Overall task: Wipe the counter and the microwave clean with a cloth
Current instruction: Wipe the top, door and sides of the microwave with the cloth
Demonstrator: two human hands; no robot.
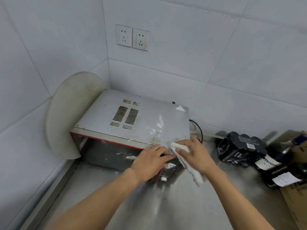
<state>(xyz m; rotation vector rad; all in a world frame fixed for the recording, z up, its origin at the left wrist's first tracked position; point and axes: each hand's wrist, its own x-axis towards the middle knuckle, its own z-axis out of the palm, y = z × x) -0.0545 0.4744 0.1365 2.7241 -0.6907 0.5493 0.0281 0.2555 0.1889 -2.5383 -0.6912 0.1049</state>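
- Steel counter (166, 209) lies nearest on my feed, dull and streaked. Both bare forearms reach across it from the bottom edge.
- Just past that, I read the left hand (150, 161) as released. Its fingers lie fairly straight over the front upper edge of the microwave (141, 120), near its right front corner, and hold nothing.
- Right beside it, the right hand (194, 155) grasps the white cloth (191, 170), with the thumb laid over the upper end. That end sits against the right front corner of the microwave's top, and the loose end hangs down toward the counter. I cannot tell whether it touches the steel.
- The microwave stands on the counter, pushed into the corner. Its grey top carries dark vent slots (126, 116) and shows smears and specks near the hands. The dark door has whitish smudges.
- Off to the right, well apart from the hands, a dark wrapped pack (240, 148) and dark bottles (282, 178) with pale labels lie on the counter. A cardboard box (297, 205) sits at the frame's edge, and all of this is blurred.
- A black power cord (200, 130) loops behind the microwave's right side.
- A pale round board (69, 117) leans upright against the left wall, just beside the microwave.
- Farthest off, two white sockets (132, 37) sit side by side on the pale tiled wall (216, 55).
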